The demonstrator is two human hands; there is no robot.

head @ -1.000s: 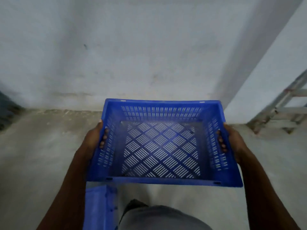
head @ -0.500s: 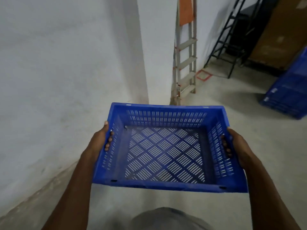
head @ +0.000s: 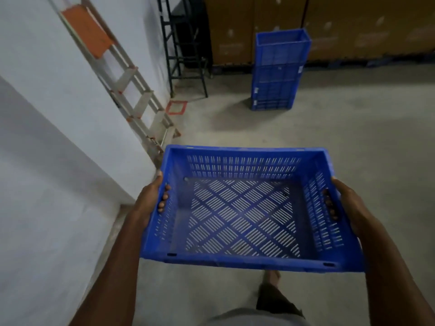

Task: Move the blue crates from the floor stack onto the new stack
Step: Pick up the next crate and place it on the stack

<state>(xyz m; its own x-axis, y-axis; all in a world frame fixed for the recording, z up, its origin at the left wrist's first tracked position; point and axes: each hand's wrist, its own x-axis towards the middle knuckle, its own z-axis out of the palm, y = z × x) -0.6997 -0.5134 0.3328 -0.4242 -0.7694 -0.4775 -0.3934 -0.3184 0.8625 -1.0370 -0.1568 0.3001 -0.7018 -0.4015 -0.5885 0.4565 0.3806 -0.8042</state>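
open concrete floor (head: 353, 137) ahead, free lane from the carried crate (head: 247, 208) up to the blue crate stack (head: 279, 71). left side tight: white wall (head: 47, 161) runs close by the left hand (head: 150, 198), ladder (head: 131, 90) leans on it just ahead. black rack (head: 186, 48) in the far corner, cardboard boxes (head: 353, 27) close off the back. right side wide open.
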